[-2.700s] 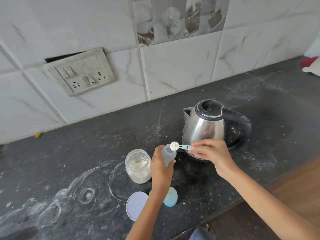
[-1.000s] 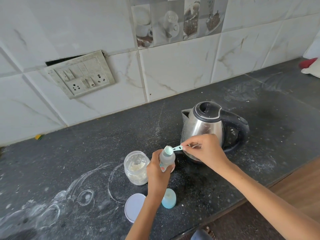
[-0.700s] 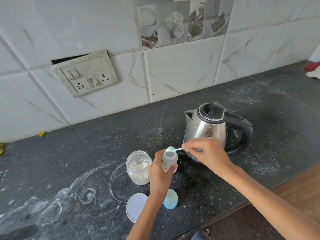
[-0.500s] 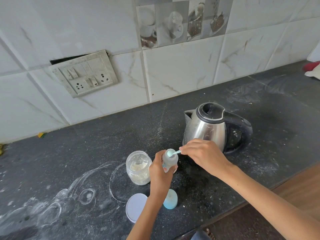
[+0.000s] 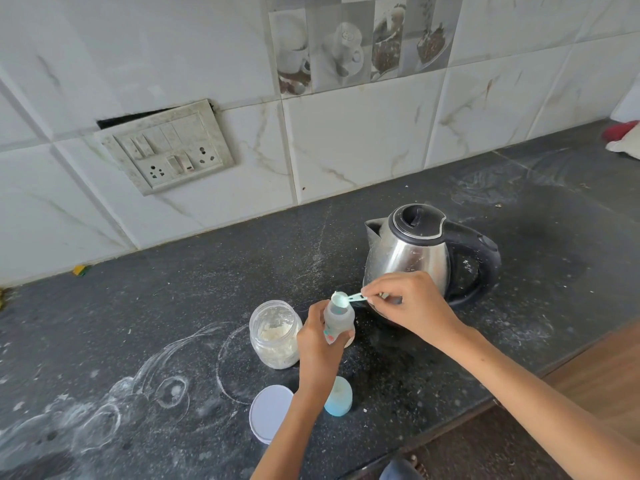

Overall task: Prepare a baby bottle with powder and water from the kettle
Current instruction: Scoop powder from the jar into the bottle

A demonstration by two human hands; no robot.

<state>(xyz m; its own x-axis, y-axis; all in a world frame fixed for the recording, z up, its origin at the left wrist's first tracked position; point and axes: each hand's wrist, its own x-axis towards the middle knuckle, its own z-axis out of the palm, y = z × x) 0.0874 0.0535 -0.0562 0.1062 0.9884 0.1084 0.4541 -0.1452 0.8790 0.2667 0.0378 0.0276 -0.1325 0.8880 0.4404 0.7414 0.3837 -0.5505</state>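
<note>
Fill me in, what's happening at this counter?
A person is making up a baby bottle. The left hand grips the open bottle upright on the counter, while the right hand pinches a small scoop over its mouth. The open powder jar stands beside it, its lid and the bottle cap nearer the edge. The kettle sits untouched behind.

White marble-look wall tiles (image 5: 360, 143), tilted switch plate (image 5: 166, 147), dusty black stone counter (image 5: 207, 292), wooden floor (image 5: 609, 368).
</note>
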